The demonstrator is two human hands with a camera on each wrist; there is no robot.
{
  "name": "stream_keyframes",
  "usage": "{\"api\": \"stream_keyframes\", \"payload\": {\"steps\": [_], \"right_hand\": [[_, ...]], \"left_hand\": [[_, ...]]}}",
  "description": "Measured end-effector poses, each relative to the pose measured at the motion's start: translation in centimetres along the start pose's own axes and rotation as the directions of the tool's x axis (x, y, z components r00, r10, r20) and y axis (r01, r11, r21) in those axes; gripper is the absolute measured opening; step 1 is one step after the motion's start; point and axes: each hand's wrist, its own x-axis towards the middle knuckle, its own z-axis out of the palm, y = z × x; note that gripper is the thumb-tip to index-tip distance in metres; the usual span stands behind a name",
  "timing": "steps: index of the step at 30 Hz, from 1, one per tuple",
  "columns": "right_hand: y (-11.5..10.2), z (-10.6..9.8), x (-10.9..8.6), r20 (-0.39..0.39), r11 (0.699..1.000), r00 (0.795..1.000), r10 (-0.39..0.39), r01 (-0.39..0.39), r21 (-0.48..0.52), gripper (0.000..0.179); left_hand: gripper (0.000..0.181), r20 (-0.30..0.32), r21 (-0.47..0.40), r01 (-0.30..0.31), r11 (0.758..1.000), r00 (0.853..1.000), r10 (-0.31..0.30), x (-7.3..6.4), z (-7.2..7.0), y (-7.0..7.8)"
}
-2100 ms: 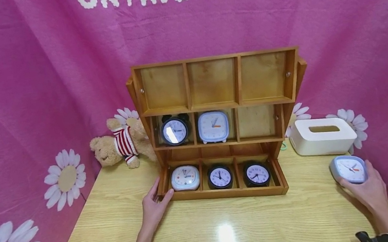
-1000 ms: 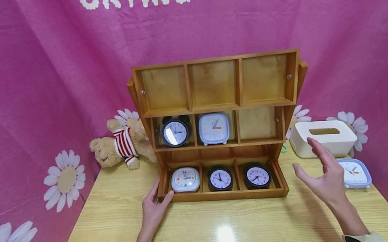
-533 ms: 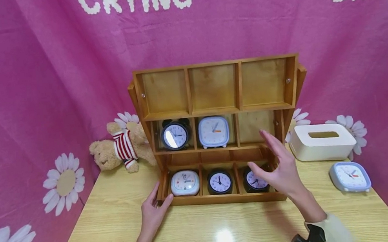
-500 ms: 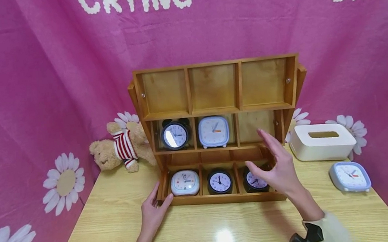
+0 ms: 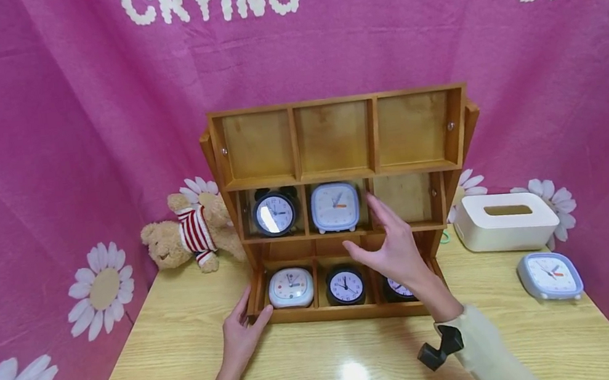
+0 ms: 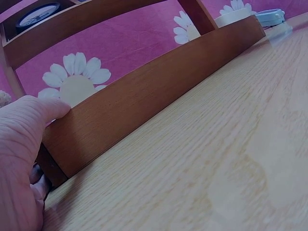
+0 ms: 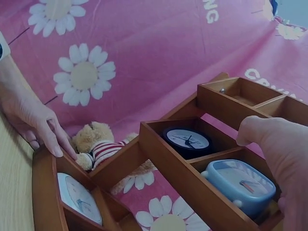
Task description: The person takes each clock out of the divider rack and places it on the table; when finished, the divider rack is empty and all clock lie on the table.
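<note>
Blue clock (image 5: 335,207) stands in the rack's (image 5: 339,174) middle cell, middle row. Right hand (image 5: 394,248) hovers before it, fingers spread, holding nothing, just short of touching. Left hand (image 5: 243,332) lies flat, relaxed, against the rack's lower-left corner, likely steadying it on the tabletop (image 5: 322,361).

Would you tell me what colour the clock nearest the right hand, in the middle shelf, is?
The clock has a light blue case and a white face, clearest in the head view.

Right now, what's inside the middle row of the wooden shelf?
In the middle row of the wooden shelf: a black round clock left, a blue square clock centre. The right hand covers part of the right compartment; its visible part holds nothing.
</note>
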Motion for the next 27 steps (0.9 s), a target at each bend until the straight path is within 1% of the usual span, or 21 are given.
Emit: {"api": "stream_keyframes", "payload": {"steps": [5,12,14,16,19,21,27], "right_hand": [[-0.1,0.8,0.9,0.022,0.999,0.999,0.032,-0.031,-0.011,0.101],[0.0,2.1,2.1,0.032,0.997,0.999,0.025,-0.022,-0.069,0.104],[-0.1,2.6,2.3,0.037,0.996,0.998,0.043,-0.040,-0.084,0.105],[-0.3,3.2,2.4,0.038,0.993,0.996,0.078,-0.074,-0.096,0.107],[-0.3,4.1,2.3,0.022,0.985,0.991,0.133,-0.130,-0.116,0.112],[-0.2,4.6,2.3,0.002,0.980,0.988,0.157,-0.155,-0.121,0.115],[0.0,5.8,2.5,-0.065,0.970,0.983,0.173,-0.181,-0.161,0.117]], "left_hand": [[0.070,0.014,-0.006,-0.001,1.000,1.000,0.001,0.1,0.0,0.0],[0.072,0.023,-0.025,0.011,1.000,1.000,-0.010,0.1,-0.1,0.1],[0.072,0.021,-0.038,0.012,0.999,1.000,-0.011,0.1,-0.1,0.0],[0.072,0.021,-0.049,0.009,0.999,1.000,-0.008,0.0,-0.2,0.0],[0.073,0.019,-0.064,0.009,0.998,1.000,-0.008,-0.1,-0.2,0.0],[0.073,0.019,-0.062,0.010,0.998,1.000,-0.009,-0.1,-0.2,-0.1],[0.072,0.028,-0.043,0.012,0.999,1.000,-0.011,0.1,-0.2,-0.1]]}}
